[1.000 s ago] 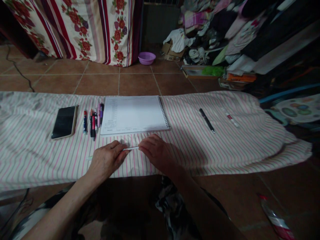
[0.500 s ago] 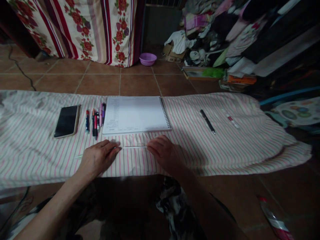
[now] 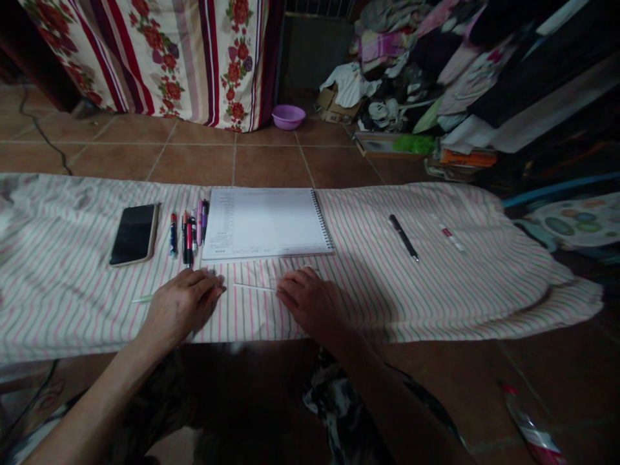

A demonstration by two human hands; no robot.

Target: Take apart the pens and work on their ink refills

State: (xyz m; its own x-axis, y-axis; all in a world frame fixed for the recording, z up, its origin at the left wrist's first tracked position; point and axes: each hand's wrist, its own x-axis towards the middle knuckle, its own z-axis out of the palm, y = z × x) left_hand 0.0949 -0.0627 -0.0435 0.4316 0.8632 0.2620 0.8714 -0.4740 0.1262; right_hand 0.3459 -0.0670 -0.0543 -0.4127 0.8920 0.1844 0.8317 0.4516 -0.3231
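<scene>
My left hand rests on the striped cloth, its fingers curled over a pale pen barrel whose end pokes out on the left. Just to the right, my right hand pinches one end of a thin white rod, which lies on the cloth pointing toward the left hand. A small gap separates the rod's free tip from the left fingers. Both hands sit just below the spiral notebook.
Left of the notebook lie a row of several pens and a dark phone. A black pen and a white-and-red pen lie on the right. Behind are a purple bowl, a floral curtain and piled clothes.
The hands have drawn apart. The left hand slid left with the barrel, and the thin rod now lies free of it, held only at the right hand's end.
</scene>
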